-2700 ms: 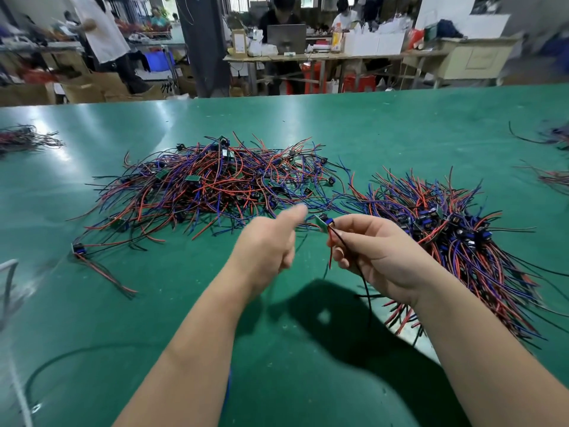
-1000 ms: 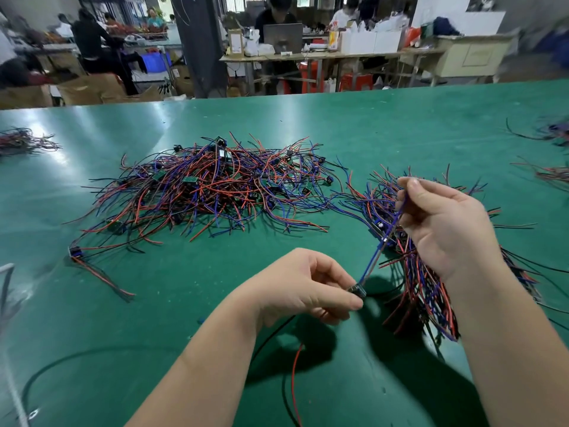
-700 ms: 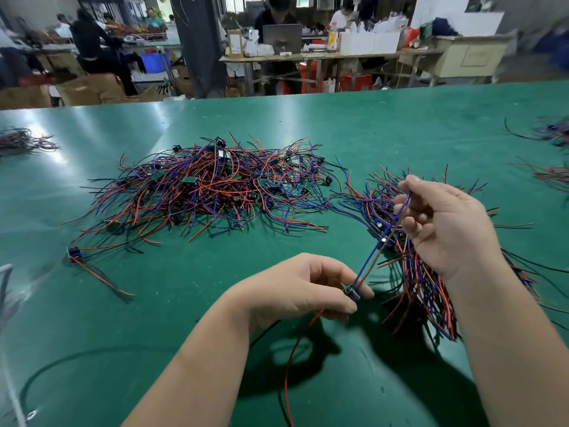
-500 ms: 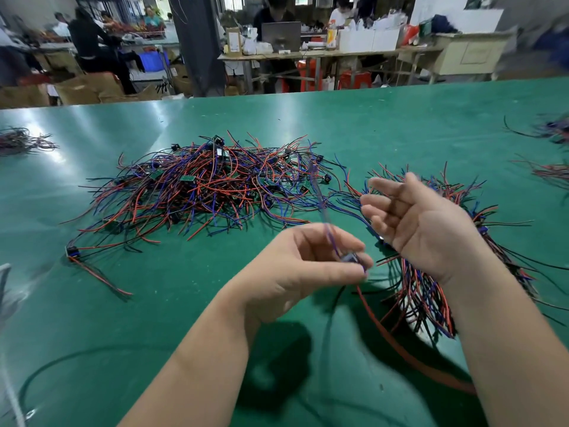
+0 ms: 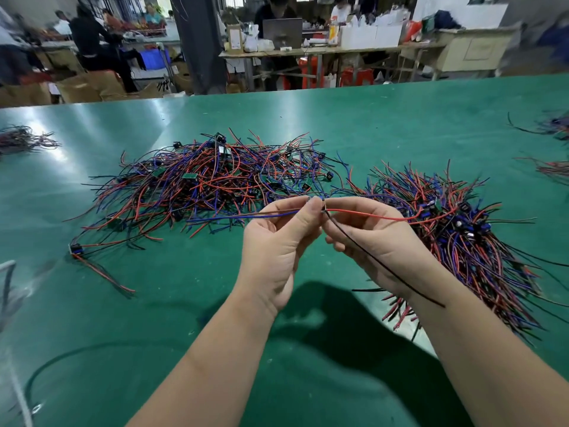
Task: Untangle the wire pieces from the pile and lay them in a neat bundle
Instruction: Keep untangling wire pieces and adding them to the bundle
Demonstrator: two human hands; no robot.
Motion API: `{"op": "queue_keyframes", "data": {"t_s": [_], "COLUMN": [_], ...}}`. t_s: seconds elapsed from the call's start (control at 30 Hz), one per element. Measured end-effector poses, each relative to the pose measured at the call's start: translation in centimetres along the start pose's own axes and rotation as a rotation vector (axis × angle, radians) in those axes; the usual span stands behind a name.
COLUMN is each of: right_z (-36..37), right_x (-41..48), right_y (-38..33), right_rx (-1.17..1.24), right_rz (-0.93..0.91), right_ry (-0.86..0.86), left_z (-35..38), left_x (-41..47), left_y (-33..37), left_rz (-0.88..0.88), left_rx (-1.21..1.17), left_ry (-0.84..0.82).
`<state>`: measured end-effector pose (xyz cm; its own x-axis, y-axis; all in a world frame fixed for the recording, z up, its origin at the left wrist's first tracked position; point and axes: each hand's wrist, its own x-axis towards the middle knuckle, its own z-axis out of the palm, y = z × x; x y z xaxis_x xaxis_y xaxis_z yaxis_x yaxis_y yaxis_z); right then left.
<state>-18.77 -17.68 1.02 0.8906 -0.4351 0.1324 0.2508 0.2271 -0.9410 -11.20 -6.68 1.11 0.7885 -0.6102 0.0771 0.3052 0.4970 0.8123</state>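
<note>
Above the green table (image 5: 184, 303), between tangled pile (image 5: 215, 183) and bundle (image 5: 462, 229), left hand (image 5: 277, 245) and right hand (image 5: 375, 241) both pinch one wire piece (image 5: 369, 214).

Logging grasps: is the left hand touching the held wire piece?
Touching. Head view: the left hand pinches the wire piece between thumb and fingertip; the right hand holds it too.
</note>
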Motion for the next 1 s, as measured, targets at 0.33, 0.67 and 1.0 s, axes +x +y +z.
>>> {"op": "queue_keyframes", "data": {"t_s": [0.33, 0.67, 1.0], "right_z": [0.5, -1.0, -1.2], "right_x": [0.3, 0.7, 0.7], "right_y": [-0.4, -1.6, 0.3], "right_rx": [0.235, 0.304, -0.200], "right_rz": [0.051, 0.085, -0.017], "right_ry": [0.162, 0.325, 0.330], "left_z": [0.5, -0.3, 0.2], "left_x": [-0.3, -0.5, -1.0], "left_y": [-0.8, -0.7, -2.4], "left_rz": [-0.020, 0.244, 0.109], "left_rx": [0.017, 0.513, 0.577], "left_ry": [0.033, -0.279, -0.042]}}
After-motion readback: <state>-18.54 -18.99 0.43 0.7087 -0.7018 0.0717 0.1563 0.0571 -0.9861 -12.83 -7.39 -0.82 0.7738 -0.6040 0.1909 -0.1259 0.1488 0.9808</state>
